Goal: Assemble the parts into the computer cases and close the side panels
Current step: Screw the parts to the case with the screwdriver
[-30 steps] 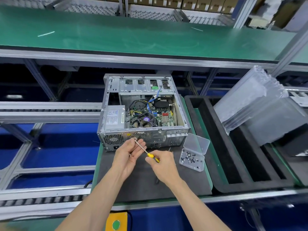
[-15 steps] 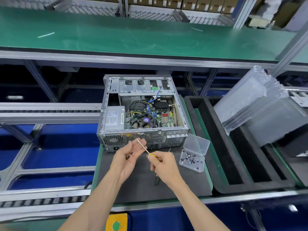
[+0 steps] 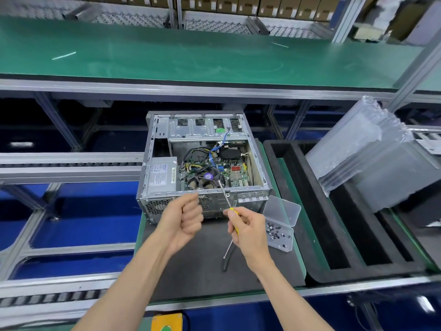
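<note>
Grey steel rollers [image 3: 69,164] run along the conveyor at nine o'clock, beside the dark mat [image 3: 205,263] on the desk [image 3: 298,266]. At the mat's twelve o'clock end sits the open computer case [image 3: 202,163], side panel off, with its power supply [image 3: 162,176] at the left and the motherboard [image 3: 214,173] to the right of it. The left hand [image 3: 182,217] is curled into a fist in front of the case; I cannot tell whether it holds anything. The right hand [image 3: 248,229] pinches a yellow-handled screwdriver [image 3: 226,199], shaft pointing to eleven o'clock over the case's near rim. A black tool [image 3: 226,258] lies on the mat below it. At three o'clock of that hand lies a clear screw box [image 3: 280,231], lid open, then a black foam tray [image 3: 334,235] bearing clear plastic sleeves [image 3: 362,149].
</note>
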